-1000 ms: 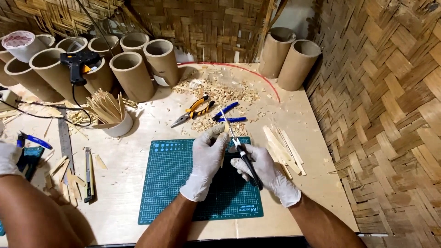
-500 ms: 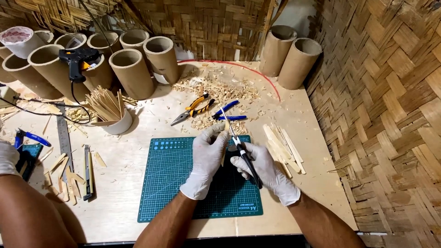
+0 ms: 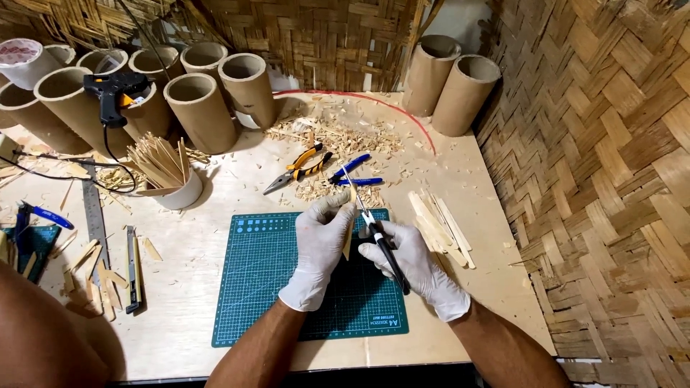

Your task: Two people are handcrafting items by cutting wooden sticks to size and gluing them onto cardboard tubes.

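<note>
Both hands wear white gloves and work above a green cutting mat (image 3: 266, 280). My left hand (image 3: 321, 244) pinches a thin bamboo strip (image 3: 348, 241) that hangs upright between the hands. My right hand (image 3: 413, 266) grips a black-handled craft knife (image 3: 381, 241), its blade against the upper part of the strip. The hands touch each other over the mat's far right part.
Flat bamboo slats (image 3: 440, 226) lie right of the mat. Yellow pliers (image 3: 302, 167), blue cutters (image 3: 353, 172) and shavings lie behind it. A white cup of sticks (image 3: 167, 172), cardboard tubes (image 3: 194, 108), a glue gun (image 3: 111, 90), a steel ruler (image 3: 93, 215) and a box cutter (image 3: 132, 266) are left.
The hands have stayed close together over the mat, shifting only slightly; the knife remains against the strip. The view has moved a little.
</note>
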